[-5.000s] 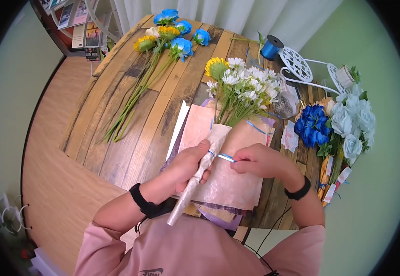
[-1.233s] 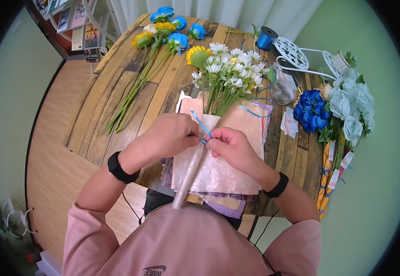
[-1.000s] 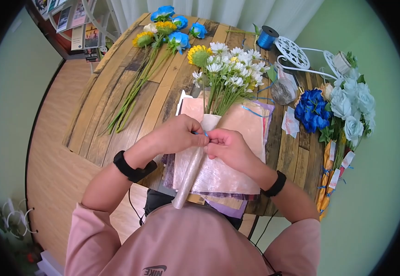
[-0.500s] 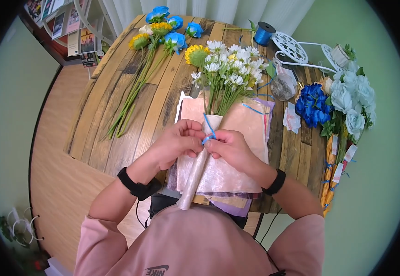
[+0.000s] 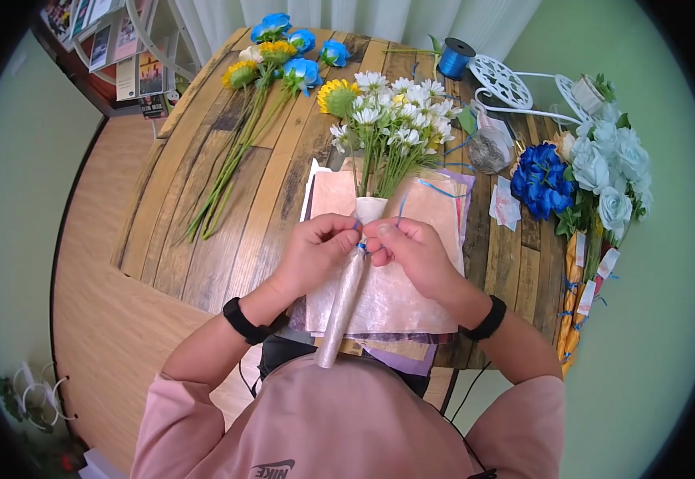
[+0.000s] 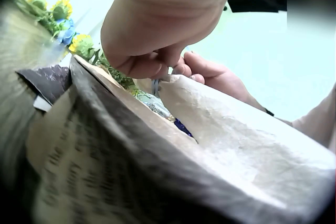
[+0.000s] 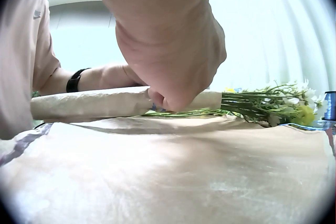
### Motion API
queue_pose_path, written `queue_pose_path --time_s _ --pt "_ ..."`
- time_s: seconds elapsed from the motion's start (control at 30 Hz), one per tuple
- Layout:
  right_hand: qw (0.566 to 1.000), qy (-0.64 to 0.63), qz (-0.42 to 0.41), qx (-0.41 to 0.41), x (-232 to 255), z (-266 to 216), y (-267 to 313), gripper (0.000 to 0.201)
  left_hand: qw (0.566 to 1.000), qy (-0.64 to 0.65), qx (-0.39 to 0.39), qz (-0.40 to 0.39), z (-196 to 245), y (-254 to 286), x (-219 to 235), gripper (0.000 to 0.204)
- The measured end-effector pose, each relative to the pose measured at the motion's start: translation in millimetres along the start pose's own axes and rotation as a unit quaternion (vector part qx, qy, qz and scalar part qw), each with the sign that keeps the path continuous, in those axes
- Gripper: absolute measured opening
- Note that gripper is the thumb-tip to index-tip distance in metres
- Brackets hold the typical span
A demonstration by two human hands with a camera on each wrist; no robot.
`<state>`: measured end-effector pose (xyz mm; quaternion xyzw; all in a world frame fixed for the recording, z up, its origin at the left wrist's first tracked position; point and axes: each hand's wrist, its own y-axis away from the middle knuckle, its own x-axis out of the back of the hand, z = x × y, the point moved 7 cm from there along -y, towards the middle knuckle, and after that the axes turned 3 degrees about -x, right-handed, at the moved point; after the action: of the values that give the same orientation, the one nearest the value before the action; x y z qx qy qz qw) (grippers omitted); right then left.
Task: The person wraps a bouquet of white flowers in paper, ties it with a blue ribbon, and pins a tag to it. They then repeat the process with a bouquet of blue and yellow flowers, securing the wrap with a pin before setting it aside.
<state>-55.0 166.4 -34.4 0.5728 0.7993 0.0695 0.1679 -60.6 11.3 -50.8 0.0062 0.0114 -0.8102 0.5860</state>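
A bouquet of white daisies (image 5: 399, 112) with one sunflower (image 5: 336, 97) lies stems toward me, the stems wrapped in pale paper (image 5: 341, 307). A thin blue ribbon (image 5: 362, 247) circles this wrap below its upper edge. My left hand (image 5: 315, 251) pinches the ribbon on one side with thumb and finger. From the other side my right hand (image 5: 415, 254) pinches it too, fingertips close to the left ones. One ribbon end curls up past the right hand. In the left wrist view, a short piece of ribbon (image 6: 156, 87) shows under the left fingertips.
Under the bouquet lies a stack of wrapping paper sheets (image 5: 419, 295). Loose blue roses and sunflowers (image 5: 303, 73) lie at the back left. A blue ribbon spool (image 5: 456, 57), a white metal stand (image 5: 503, 80) and finished bouquets (image 5: 615, 172) line the right side.
Five seconds ago the left hand gripped the wrapped stems while the right drew the ribbon aside. Now both pinch the ribbon at the wrap. The loop seen half a second ago has tightened into a small knot.
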Motion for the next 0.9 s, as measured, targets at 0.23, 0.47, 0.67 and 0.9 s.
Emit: queue_pose_path --time_s 0.23,0.47,0.67,0.9 --pt "0.996 0.073 0.002 -0.059 32 15 3 0.040 0.927 0.307 0.204 0.068 -14 7 10 0.010" --pt "0.989 0.124 0.010 -0.078 43 7 1 0.041 0.932 0.302 0.173 0.103 -24 8 18 0.008" --pt "0.894 0.367 0.031 0.258 4 -68 22 0.022 0.992 0.120 0.047 0.015 19 -8 5 0.018" --pt "0.842 0.427 -0.013 0.329 -29 -102 18 0.020 0.991 -0.045 0.030 -0.121 21 -27 -15 0.015"
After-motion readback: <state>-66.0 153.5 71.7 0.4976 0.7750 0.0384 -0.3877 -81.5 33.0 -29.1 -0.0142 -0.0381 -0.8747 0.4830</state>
